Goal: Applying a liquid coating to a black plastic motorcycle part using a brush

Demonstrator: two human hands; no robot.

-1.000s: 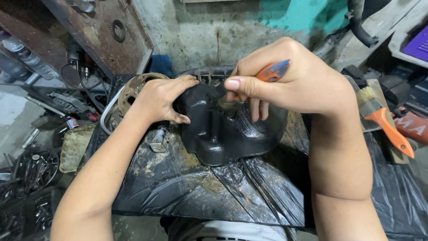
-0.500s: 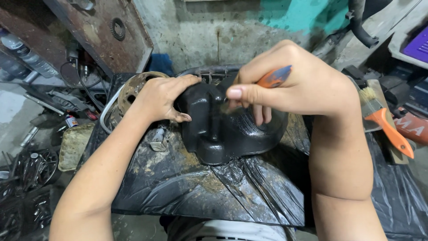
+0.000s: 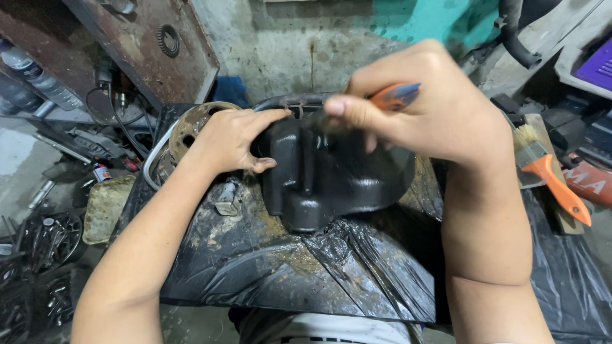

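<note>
Your two hands work on a black cover lying on plastic sheeting.

The black plastic sheet [image 3: 268,267], smeared with brown grime, drapes the counter in front of you. On it, at the middle, sits the black cover [image 3: 331,178]. Your left hand [image 3: 233,137] grips its left edge, fingers curled over the top and thumb below. Your right hand [image 3: 433,114] is closed around an orange-handled brush [image 3: 395,95], blurred bristles touching the cover's top. A second brush [image 3: 548,172] lies at the right.
</note>
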